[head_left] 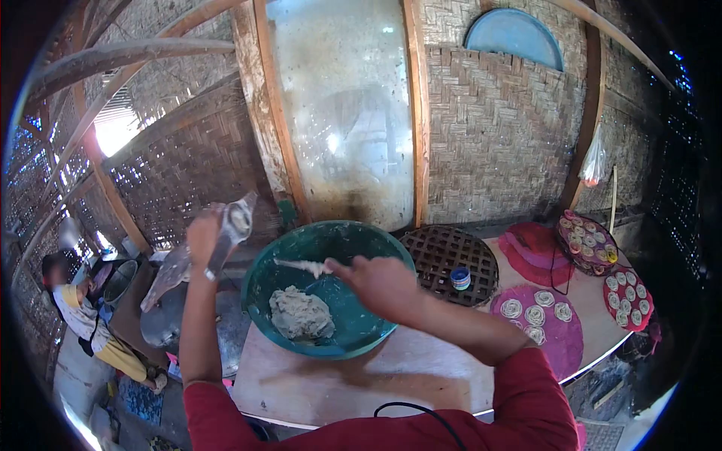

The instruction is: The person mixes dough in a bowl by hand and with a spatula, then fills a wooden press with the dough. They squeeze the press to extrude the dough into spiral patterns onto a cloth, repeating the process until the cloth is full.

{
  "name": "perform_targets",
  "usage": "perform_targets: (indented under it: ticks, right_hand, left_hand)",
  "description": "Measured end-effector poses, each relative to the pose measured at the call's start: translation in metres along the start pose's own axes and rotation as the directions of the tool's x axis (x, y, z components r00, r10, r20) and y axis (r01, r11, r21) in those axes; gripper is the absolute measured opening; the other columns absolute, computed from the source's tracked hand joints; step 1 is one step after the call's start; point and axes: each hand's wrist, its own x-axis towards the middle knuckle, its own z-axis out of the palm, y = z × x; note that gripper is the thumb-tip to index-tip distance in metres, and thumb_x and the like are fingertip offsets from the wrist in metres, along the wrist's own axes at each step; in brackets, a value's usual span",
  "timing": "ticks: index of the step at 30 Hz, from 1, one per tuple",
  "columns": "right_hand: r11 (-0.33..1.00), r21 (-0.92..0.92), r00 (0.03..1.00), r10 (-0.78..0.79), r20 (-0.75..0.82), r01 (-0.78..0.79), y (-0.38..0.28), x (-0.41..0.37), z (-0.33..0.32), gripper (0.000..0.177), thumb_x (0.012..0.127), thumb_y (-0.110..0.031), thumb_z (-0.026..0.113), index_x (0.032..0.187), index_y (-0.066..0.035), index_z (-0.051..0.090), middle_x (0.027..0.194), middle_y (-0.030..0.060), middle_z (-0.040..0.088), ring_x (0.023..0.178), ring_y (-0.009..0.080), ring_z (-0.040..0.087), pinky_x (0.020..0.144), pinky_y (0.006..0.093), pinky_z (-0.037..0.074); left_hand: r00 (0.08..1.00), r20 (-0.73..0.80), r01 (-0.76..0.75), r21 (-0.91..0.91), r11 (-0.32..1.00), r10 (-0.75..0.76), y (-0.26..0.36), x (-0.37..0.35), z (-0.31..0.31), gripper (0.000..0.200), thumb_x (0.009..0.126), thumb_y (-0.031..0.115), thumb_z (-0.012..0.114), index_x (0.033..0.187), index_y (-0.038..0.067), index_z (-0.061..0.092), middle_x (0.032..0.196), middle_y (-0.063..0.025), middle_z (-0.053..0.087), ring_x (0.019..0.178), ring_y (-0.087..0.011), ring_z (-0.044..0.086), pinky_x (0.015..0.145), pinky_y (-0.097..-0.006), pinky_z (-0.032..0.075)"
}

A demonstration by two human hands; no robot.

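My left hand [203, 237] is raised left of the green basin, its fingers closed around a crumpled clear plastic bag [167, 272] with pale smears. Over the basin, my right hand [380, 286] grips a thin utensil coated with dough [304, 265]; its handle is hidden in the fist, so its exact kind does not show. A lump of greyish-white dough [301, 313] lies at the left of the bottom of the green basin [350, 349]. Wet streaks mark the basin's inner wall.
The basin stands on a pale tabletop [323, 387]. Right of it are a dark woven tray [429, 248] with a small blue-white container [460, 278], and pink round mats [560, 346] bearing several dough coils. Another person [90, 323] sits at far left.
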Motion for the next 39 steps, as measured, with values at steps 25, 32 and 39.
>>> perform_targets:
  ticks: [25,32,39]
  right_hand:
    - [-0.938,0.306,0.796,0.309,0.520,0.164,-0.011,-0.178,0.034,0.067,0.094,-0.060,0.034,0.130,-0.005,0.044,0.092,0.0132,0.060,0.050,0.0124,0.048,0.037,0.0217,0.038]
    - [-0.005,0.999,0.453,0.891,0.029,-0.054,-0.006,-0.230,-0.032,0.054,0.095,-0.046,0.044,0.127,-0.002,0.041,0.088,0.0096,0.054,0.056,0.0083,0.050,0.041,0.0201,0.038]
    - [0.691,0.528,0.758,0.640,-0.128,-0.494,-0.011,-0.241,-0.098,0.090,0.081,-0.037,0.070,0.144,-0.001,0.018,0.125,0.0317,0.046,0.106,0.0435,0.057,0.090,0.0509,0.045]
  left_hand:
    - [0.807,0.473,0.532,-0.842,0.088,-0.353,0.249,-0.140,0.050,0.040,0.082,0.015,0.064,0.121,0.006,0.057,0.118,-0.0106,0.059,0.111,-0.0257,0.056,0.094,-0.0396,0.044]
    - [0.903,0.124,-0.034,-0.934,0.356,0.411,0.312,-0.157,-0.004,0.026,0.074,0.023,0.074,0.097,0.013,0.068,0.092,-0.0097,0.068,0.086,-0.0269,0.066,0.077,-0.0384,0.052]
    - [0.760,0.036,-0.043,-0.993,0.106,0.649,0.334,-0.154,-0.048,0.029,0.078,0.027,0.071,0.104,0.017,0.067,0.092,-0.0047,0.069,0.085,-0.0222,0.067,0.073,-0.0348,0.052]
